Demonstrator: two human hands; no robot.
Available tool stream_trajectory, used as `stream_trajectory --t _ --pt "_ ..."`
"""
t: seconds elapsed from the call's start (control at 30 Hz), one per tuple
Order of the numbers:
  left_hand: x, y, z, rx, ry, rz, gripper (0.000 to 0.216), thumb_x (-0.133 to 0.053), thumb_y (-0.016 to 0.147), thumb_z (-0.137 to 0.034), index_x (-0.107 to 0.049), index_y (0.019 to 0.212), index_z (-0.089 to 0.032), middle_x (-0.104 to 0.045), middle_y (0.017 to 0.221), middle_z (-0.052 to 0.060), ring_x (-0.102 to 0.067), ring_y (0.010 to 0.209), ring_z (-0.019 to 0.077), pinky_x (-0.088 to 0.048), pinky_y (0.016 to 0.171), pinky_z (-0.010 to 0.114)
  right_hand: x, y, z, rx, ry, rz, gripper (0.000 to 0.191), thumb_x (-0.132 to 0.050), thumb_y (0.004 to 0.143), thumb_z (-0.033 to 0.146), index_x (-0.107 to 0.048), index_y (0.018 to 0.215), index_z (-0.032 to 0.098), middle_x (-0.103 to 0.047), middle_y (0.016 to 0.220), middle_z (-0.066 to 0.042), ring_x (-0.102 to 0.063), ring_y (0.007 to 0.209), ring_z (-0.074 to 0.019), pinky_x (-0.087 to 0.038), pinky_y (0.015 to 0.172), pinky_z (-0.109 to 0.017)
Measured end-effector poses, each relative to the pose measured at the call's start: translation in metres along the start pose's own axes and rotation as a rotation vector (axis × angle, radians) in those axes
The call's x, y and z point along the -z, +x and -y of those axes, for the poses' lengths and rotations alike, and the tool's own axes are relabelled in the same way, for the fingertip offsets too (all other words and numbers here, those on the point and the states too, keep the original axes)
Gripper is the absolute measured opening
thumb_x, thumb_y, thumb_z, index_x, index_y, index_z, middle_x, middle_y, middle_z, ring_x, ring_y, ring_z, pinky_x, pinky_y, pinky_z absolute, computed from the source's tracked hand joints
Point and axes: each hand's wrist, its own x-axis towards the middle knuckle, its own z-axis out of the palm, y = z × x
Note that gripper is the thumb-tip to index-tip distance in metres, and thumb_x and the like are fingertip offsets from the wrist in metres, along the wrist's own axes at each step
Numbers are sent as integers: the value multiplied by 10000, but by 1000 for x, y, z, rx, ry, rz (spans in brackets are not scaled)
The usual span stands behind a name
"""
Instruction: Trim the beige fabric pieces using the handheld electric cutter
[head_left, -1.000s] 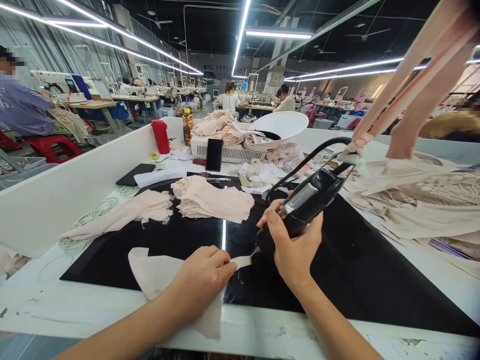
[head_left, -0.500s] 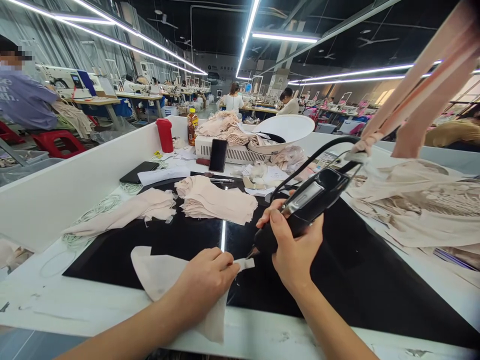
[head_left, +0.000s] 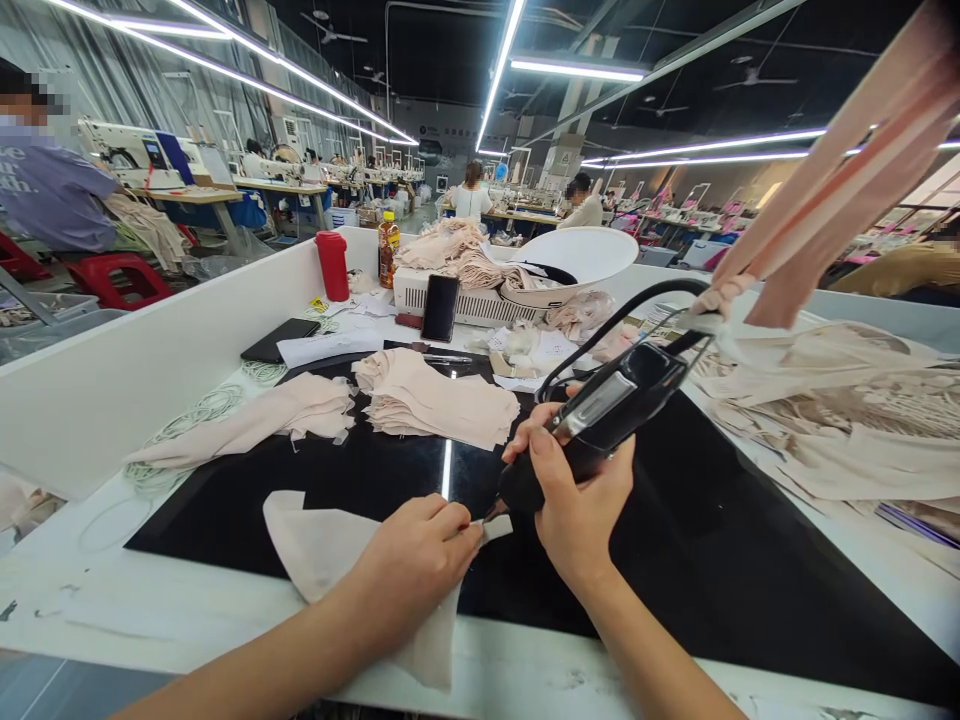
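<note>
My left hand (head_left: 414,562) is closed and pins a pale beige fabric piece (head_left: 319,545) flat on the black work surface (head_left: 712,560), pinching its narrow end. My right hand (head_left: 579,500) is wrapped round a black corded hand tool (head_left: 600,415). The tool's tip touches the small end of the fabric just right of my left fingers. Its black cable (head_left: 615,318) loops up and away toward the back.
A stack of beige cut pieces (head_left: 439,398) and a loose one (head_left: 255,425) lie further back. Behind them are a phone (head_left: 439,308), white basket (head_left: 465,295), white bowl (head_left: 581,255), red cup (head_left: 333,266), bottle (head_left: 388,248). Lace fabric (head_left: 840,420) is piled right; beige straps (head_left: 832,190) hang above. Other people sit at sewing tables.
My right hand and the tool have shifted slightly left, bringing the tip closer to my left fingers on the fabric's end. My left hand has stayed in place.
</note>
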Motion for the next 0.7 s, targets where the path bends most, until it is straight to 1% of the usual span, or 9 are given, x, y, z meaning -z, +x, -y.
stream_trajectory --t 0.1,0.23,0.3,0.43,0.6,0.7 --pt "1 0 0 -3 12 10 142 -530 1047 -88 -666 1039 -128 -635 858 40 -599 747 200 -501 656 349 0 2 1 4 -13 -3 276 -765 884 213 -543 1042 257 -665 855 51 -642 596 -103 -592 574 -266" --pt "2 -1 0 0 11 32 128 -536 1050 -101 -657 1080 -130 -641 889 46 -603 757 201 -506 667 351 6 6 4 -2 -35 -80 299 -781 869 233 -534 1035 262 -668 846 51 -640 601 -112 -590 569 -276" --pt "2 -1 -1 -3 18 43 136 -523 1058 -108 -655 1071 -137 -642 901 52 -607 768 202 -510 676 353 10 7 4 -13 -40 -99 299 -784 864 232 -537 1029 267 -666 852 51 -641 612 -114 -592 575 -281" --pt "1 -2 0 -12 15 50 154 -503 1062 -105 -652 1078 -140 -647 921 62 -613 789 208 -517 685 362 13 5 3 -15 -42 -80 310 -788 861 241 -547 1054 269 -666 862 48 -647 619 -116 -596 580 -287" --pt "2 -4 2 20 -45 50 156 -551 1031 -82 -642 1147 -134 -662 933 54 -621 791 215 -535 705 368 10 6 1 16 -53 -62 279 -769 874 228 -541 1029 271 -671 853 47 -648 613 -119 -599 584 -297" --pt "3 -4 2 33 -54 61 160 -576 1012 -68 -645 1132 -148 -662 929 49 -618 783 216 -537 704 366 11 7 4 -3 -66 -72 287 -782 866 255 -545 1029 269 -668 851 40 -643 611 -123 -598 579 -299"
